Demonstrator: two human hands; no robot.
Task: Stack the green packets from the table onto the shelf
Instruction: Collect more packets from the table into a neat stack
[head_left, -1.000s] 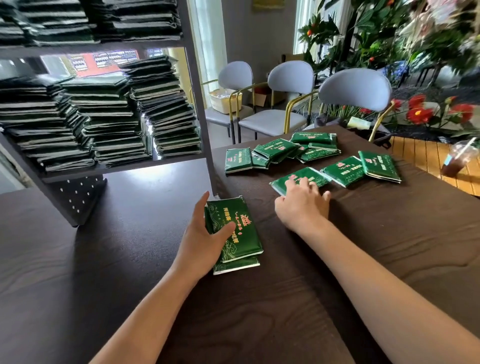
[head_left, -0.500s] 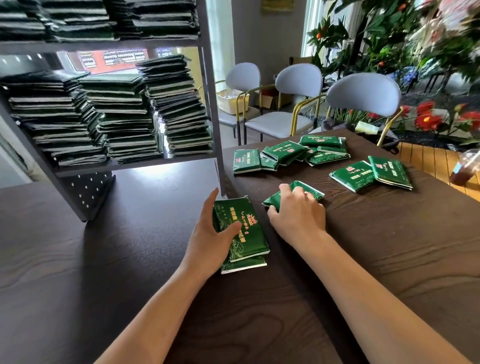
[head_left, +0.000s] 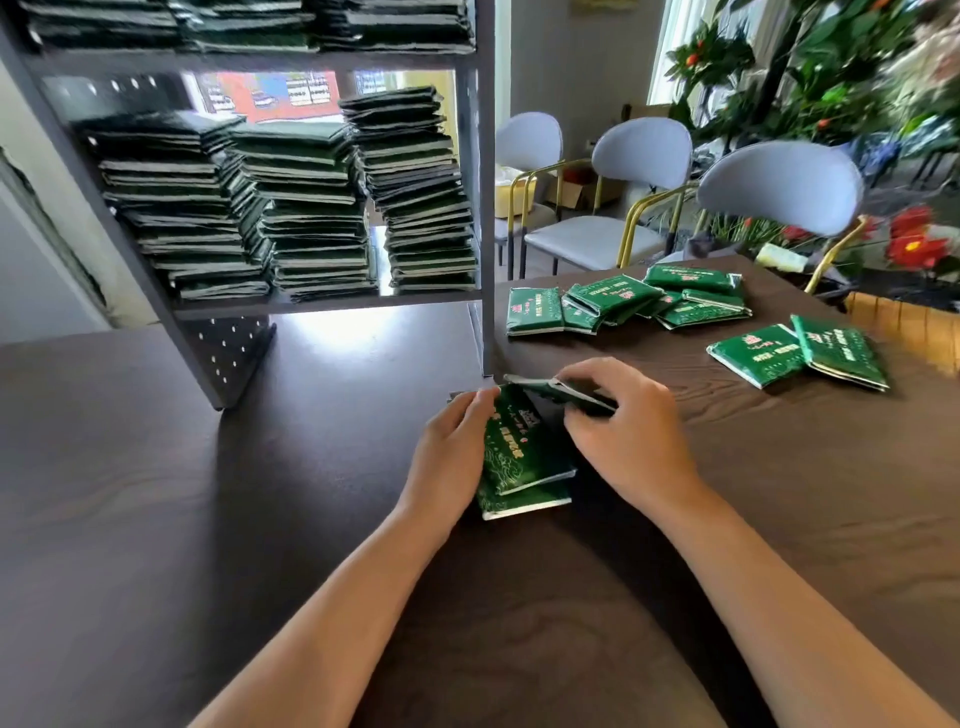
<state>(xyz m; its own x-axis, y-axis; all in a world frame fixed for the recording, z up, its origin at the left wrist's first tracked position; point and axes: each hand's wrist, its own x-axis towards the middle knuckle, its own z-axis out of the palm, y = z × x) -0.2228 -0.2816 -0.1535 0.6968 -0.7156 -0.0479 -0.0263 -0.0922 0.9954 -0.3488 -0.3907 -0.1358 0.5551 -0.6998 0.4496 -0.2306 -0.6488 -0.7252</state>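
A small pile of green packets (head_left: 519, 462) lies on the dark table (head_left: 208, 519) near the shelf's front post. My left hand (head_left: 447, 452) grips the pile's left edge. My right hand (head_left: 623, 431) holds one green packet (head_left: 561, 392) tilted just above the pile's far end. Several loose green packets (head_left: 618, 304) lie farther back, and two more packets (head_left: 800, 356) sit to the right. The grey metal shelf (head_left: 322, 306) holds tall stacks of the same packets (head_left: 311, 213), with more on the level above.
Three grey chairs with gold frames (head_left: 779, 192) stand behind the table. Plants with red flowers (head_left: 914, 244) fill the right background. The shelf's front post (head_left: 487, 234) rises just beyond my hands. A wooden surface (head_left: 904, 322) adjoins the table at right.
My right hand slid one packet from the middle of the table toward me, lifted it, and now holds it over the pile under my left hand. The view shifted slightly left.
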